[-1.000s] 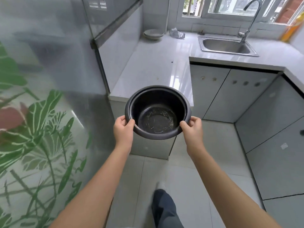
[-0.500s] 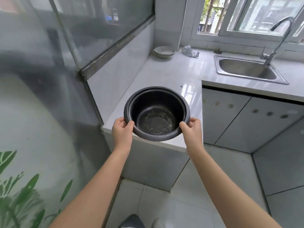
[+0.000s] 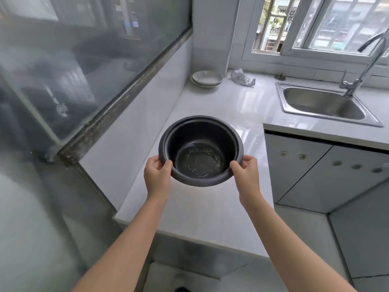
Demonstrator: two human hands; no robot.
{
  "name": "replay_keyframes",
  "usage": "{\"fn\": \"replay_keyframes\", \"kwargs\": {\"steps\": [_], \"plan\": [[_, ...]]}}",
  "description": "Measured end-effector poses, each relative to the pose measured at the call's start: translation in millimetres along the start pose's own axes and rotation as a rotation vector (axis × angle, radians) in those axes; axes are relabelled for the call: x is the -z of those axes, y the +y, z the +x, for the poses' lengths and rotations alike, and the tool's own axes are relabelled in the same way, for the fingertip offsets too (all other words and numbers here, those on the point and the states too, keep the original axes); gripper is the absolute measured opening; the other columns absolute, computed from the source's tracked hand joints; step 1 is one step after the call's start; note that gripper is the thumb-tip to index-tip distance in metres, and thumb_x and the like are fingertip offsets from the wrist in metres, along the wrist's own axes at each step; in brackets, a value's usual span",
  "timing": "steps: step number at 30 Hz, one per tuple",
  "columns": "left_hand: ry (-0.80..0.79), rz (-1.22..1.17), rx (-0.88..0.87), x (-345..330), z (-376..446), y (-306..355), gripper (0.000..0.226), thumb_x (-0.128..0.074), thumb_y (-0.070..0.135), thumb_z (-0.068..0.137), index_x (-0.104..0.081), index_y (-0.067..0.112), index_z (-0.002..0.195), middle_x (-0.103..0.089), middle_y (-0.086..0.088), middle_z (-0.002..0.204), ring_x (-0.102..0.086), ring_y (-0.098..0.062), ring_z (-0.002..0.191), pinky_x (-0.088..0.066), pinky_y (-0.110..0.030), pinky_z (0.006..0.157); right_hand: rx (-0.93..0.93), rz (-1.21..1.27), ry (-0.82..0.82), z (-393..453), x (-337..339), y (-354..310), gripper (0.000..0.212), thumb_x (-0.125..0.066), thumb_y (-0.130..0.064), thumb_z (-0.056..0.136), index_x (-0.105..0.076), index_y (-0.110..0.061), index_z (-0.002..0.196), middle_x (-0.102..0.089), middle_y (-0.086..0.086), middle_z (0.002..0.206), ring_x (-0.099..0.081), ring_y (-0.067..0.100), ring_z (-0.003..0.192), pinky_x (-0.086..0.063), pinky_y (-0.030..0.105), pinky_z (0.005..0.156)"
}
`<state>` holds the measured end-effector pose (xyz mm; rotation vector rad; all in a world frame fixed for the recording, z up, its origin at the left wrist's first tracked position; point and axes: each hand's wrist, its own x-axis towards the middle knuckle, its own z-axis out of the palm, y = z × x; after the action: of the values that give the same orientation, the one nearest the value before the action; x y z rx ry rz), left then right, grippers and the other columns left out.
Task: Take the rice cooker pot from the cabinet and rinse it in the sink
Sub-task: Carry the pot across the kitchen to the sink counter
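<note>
I hold the black rice cooker pot (image 3: 201, 151) upright in the air above the near end of the white counter (image 3: 210, 106). Its inside is dark, with scratches on the bottom. My left hand (image 3: 156, 175) grips the rim on the left, thumb over the edge. On the opposite side my right hand (image 3: 245, 171) grips the rim the same way. The steel sink (image 3: 322, 103) lies at the far right of the counter, under the curved faucet (image 3: 366, 62), well beyond the pot.
Two stacked white bowls (image 3: 207, 78) and a crumpled plastic bag (image 3: 242, 77) sit at the counter's back by the window (image 3: 305, 24). A glass partition (image 3: 84, 60) runs along the left. Grey cabinet doors (image 3: 315, 171) stand below the sink counter, with tiled floor (image 3: 294, 249) to the right.
I have moved closer to the counter with the pot. The pot now hangs over the countertop, and the sink looks nearer. Both hands keep the same grip.
</note>
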<state>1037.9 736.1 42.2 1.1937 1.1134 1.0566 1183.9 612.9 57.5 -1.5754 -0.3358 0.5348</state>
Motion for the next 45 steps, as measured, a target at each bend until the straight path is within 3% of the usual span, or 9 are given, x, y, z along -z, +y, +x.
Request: {"fn": "replay_keyframes", "kwargs": {"steps": [7, 12, 18, 27, 31, 36, 38, 41, 45], "plan": [[-0.006, 0.068, 0.006, -18, 54, -10, 0.016, -0.059, 0.011, 0.078, -0.054, 0.027, 0.078, -0.067, 0.011, 0.077, -0.06, 0.007, 0.063, -0.043, -0.011, 0.059, -0.029, 0.002, 0.026, 45, -28, 8, 0.02, -0.054, -0.011, 0.083, -0.043, -0.026, 0.09, -0.062, 0.003, 0.096, -0.057, 0.009, 0.083, -0.043, 0.021, 0.065], [-0.02, 0.107, 0.052, -24, 70, -20, 0.012, -0.059, 0.011, 0.079, -0.057, 0.017, 0.09, -0.068, 0.006, 0.084, -0.061, -0.006, 0.076, -0.045, -0.02, 0.067, -0.078, -0.02, 0.019, 63, -34, 18, 0.019, -0.054, -0.011, 0.083, -0.043, -0.025, 0.09, -0.06, 0.007, 0.098, -0.056, 0.012, 0.083, -0.045, 0.023, 0.067], [-0.01, 0.151, 0.096, -29, 74, -31, 0.015, -0.057, 0.008, 0.08, -0.057, 0.009, 0.095, -0.068, 0.002, 0.083, -0.06, -0.01, 0.075, -0.044, -0.021, 0.068, -0.121, -0.062, -0.022, 75, -33, 26, 0.019, -0.054, -0.011, 0.085, -0.042, -0.025, 0.09, -0.06, 0.002, 0.1, -0.058, 0.007, 0.085, -0.042, 0.018, 0.063], [0.004, 0.195, 0.117, -30, 70, -41, 0.018, -0.058, 0.008, 0.081, -0.057, 0.009, 0.099, -0.067, 0.004, 0.087, -0.06, -0.002, 0.076, -0.042, -0.017, 0.064, -0.161, -0.074, -0.042, 80, -29, 41, 0.019, -0.054, -0.009, 0.085, -0.043, -0.021, 0.096, -0.061, 0.0, 0.1, -0.059, 0.007, 0.087, -0.042, 0.017, 0.064], [-0.002, 0.191, 0.12, -29, 69, -43, 0.02, -0.059, 0.008, 0.081, -0.057, 0.011, 0.1, -0.068, 0.003, 0.091, -0.061, -0.002, 0.08, -0.043, -0.016, 0.067, -0.163, -0.063, -0.056, 79, -27, 45, 0.019, -0.054, -0.009, 0.086, -0.044, -0.024, 0.093, -0.063, 0.0, 0.1, -0.06, 0.009, 0.088, -0.046, 0.02, 0.069], [-0.021, 0.178, 0.106, -28, 67, -45, 0.02, -0.059, 0.01, 0.082, -0.057, 0.016, 0.1, -0.067, 0.008, 0.092, -0.062, -0.004, 0.086, -0.043, -0.015, 0.069, -0.166, -0.105, -0.069, 80, -24, 47, 0.024, -0.055, -0.012, 0.087, -0.046, -0.017, 0.109, -0.062, 0.004, 0.11, -0.061, 0.016, 0.1, -0.05, 0.028, 0.082], [-0.046, 0.195, 0.096, -26, 67, -46, 0.02, -0.059, 0.013, 0.084, -0.056, 0.019, 0.102, -0.066, 0.012, 0.094, -0.062, -0.005, 0.09, -0.043, -0.015, 0.072, -0.157, -0.148, -0.075, 78, -21, 46, 0.025, -0.056, -0.016, 0.089, -0.046, -0.017, 0.111, -0.062, 0.005, 0.115, -0.059, 0.017, 0.104, -0.049, 0.032, 0.088], [-0.102, 0.303, 0.075, -21, 67, -45, 0.024, -0.058, 0.02, 0.088, -0.057, 0.016, 0.112, -0.065, 0.006, 0.107, -0.059, -0.008, 0.097, -0.043, -0.021, 0.081, -0.13, -0.266, -0.102, 76, -17, 43, 0.03, -0.058, -0.026, 0.09, -0.046, -0.02, 0.117, -0.059, 0.003, 0.121, -0.056, 0.013, 0.102, -0.044, 0.028, 0.084], [-0.197, 0.534, 0.031, -15, 71, -37, 0.048, -0.055, 0.03, 0.091, -0.044, 0.014, 0.134, -0.052, -0.004, 0.136, -0.048, -0.021, 0.126, -0.042, -0.038, 0.102, -0.121, -0.488, -0.181, 77, -9, 33, 0.046, -0.054, -0.035, 0.091, -0.042, -0.015, 0.131, -0.051, 0.004, 0.135, -0.052, 0.019, 0.116, -0.044, 0.035, 0.092]]}}
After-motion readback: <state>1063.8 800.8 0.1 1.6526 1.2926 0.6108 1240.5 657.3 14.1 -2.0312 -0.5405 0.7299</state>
